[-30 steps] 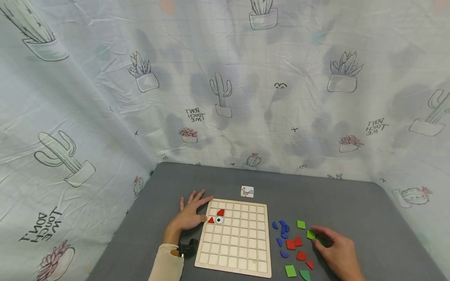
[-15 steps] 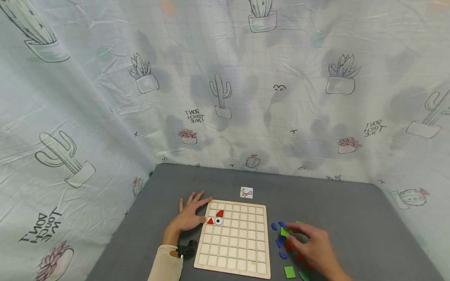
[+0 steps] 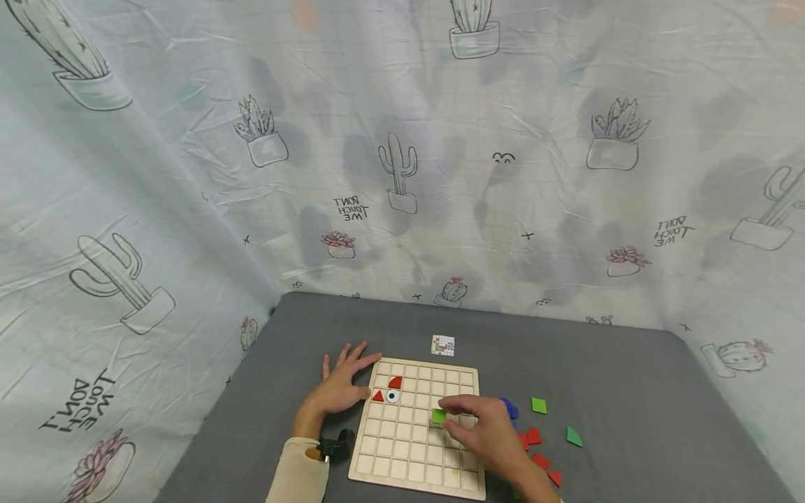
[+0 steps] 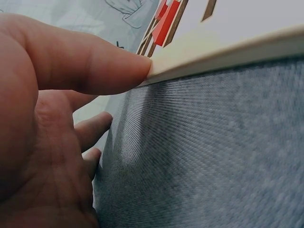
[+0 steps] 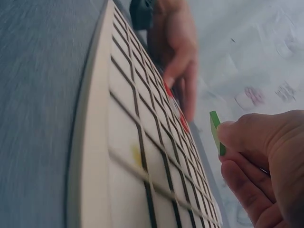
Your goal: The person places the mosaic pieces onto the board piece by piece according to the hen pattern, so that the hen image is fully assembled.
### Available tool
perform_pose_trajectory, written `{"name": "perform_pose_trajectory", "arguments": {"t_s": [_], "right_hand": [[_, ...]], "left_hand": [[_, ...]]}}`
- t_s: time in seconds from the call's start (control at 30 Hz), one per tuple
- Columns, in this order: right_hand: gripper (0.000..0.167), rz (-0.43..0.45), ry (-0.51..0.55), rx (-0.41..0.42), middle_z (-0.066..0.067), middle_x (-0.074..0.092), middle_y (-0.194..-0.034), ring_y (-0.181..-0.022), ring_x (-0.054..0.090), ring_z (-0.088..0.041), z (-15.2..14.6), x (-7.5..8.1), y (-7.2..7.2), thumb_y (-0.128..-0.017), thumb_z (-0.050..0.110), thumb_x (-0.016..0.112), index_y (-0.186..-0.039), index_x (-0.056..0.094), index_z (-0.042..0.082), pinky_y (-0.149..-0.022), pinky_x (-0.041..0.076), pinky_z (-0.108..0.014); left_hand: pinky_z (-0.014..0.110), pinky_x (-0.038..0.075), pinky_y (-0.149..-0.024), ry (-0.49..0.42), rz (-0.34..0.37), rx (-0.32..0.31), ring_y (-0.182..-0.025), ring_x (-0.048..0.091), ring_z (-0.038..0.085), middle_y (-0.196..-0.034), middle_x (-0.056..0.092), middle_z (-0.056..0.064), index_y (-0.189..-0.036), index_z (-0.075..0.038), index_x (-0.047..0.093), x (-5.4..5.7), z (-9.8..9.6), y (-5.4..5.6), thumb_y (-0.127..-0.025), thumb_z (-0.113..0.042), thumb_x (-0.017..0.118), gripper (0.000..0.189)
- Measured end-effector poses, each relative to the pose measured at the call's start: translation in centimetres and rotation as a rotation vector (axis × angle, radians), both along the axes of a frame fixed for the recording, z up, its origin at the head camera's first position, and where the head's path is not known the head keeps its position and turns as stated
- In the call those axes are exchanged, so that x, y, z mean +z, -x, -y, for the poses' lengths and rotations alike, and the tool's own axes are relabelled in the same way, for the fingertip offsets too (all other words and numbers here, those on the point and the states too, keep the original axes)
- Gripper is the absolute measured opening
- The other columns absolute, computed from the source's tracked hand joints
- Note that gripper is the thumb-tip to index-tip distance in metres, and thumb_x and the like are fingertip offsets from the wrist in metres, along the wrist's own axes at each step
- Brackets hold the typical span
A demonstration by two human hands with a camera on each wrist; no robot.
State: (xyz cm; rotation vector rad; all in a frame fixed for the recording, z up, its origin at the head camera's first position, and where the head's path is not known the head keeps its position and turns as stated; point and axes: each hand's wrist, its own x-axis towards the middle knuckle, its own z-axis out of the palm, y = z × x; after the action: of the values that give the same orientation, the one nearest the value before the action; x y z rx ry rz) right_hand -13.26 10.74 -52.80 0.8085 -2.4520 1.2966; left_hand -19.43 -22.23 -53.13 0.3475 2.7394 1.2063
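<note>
A pale wooden grid board (image 3: pixel 402 433) lies on the table in the head view. My left hand (image 3: pixel 339 388) rests at its left edge, fingers spread, the thumb tip touching the rim, as the left wrist view confirms. Over the right half of the board, my right hand (image 3: pixel 487 426) pinches a light green square tile (image 3: pixel 438 416) between thumb and fingers. In the right wrist view that tile (image 5: pixel 216 133) is held above the board, apart from it. Three pieces sit in cells at upper left: a red triangle (image 3: pixel 378 396), a red curved-edge piece (image 3: pixel 395 382) and a white eye tile (image 3: pixel 393 396).
A small printed card (image 3: pixel 443 345) lies beyond the board. Right of the board are blue pieces (image 3: pixel 511 409), partly hidden by my right hand, several red pieces (image 3: pixel 539 461), a light green square (image 3: pixel 539 405) and a dark green quarter-round (image 3: pixel 574 436). A patterned curtain (image 3: pixel 440 175) surrounds the table.
My right hand has carried the light green square tile leftward from the loose pieces to over the board. The left hand has stayed at the board's edge.
</note>
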Motion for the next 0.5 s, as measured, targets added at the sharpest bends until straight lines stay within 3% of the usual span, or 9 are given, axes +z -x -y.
{"name": "perform_pose_trajectory", "arguments": {"t_s": [0.5], "right_hand": [[0.028,0.058,0.010,0.092,-0.006,0.085,-0.108,-0.098,0.082,-0.017,6.5,-0.9,1.8,-0.087,-0.002,0.088,-0.113,0.084,0.004,-0.086,0.067,-0.032]], "left_hand": [[0.076,-0.017,-0.127,0.020,-0.009,0.012,-0.169,0.009,0.051,-0.178,0.032,0.022,-0.157,-0.015,0.063,0.0,-0.1,0.0,-0.087,-0.005,0.078,0.072]]}}
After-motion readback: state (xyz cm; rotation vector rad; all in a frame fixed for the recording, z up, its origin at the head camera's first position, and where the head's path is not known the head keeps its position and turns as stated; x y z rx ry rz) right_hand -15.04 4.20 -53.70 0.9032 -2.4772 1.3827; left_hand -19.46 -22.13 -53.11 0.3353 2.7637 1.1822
